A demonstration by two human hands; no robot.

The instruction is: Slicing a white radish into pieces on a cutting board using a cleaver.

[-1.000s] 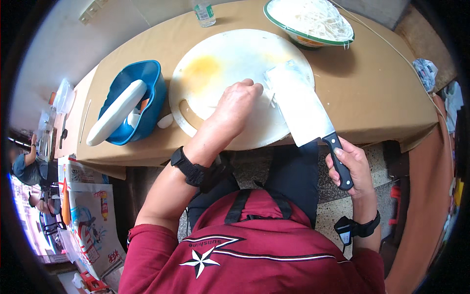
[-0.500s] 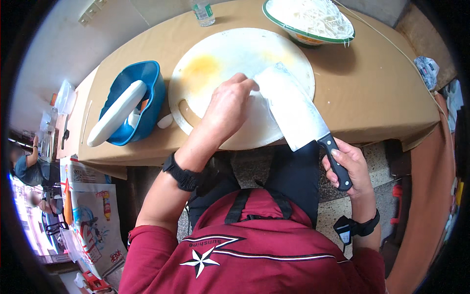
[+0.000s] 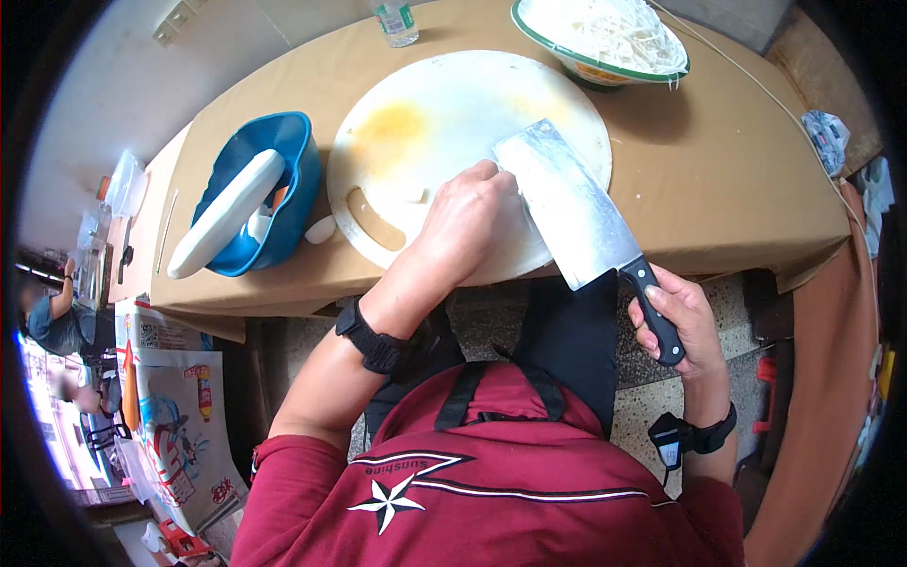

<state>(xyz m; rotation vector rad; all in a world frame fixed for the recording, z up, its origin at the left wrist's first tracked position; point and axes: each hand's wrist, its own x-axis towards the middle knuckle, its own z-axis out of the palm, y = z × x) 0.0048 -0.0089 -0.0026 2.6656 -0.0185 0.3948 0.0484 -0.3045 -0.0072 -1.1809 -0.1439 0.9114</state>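
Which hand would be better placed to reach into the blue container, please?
Probably the left hand: it is nearer the blue container, while the right hand grips the cleaver.

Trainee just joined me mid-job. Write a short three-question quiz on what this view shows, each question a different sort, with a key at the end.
1. Which hand holds the knife?
2. True or false: the long white vegetable lies wholly inside the blue basket.
3. What is heaped in the green-rimmed bowl?
A) white shreds
B) whole eggs
C) orange slices

Key:
1. The right hand, gripping its black handle.
2. False: one end sticks out past the rim.
3. A.
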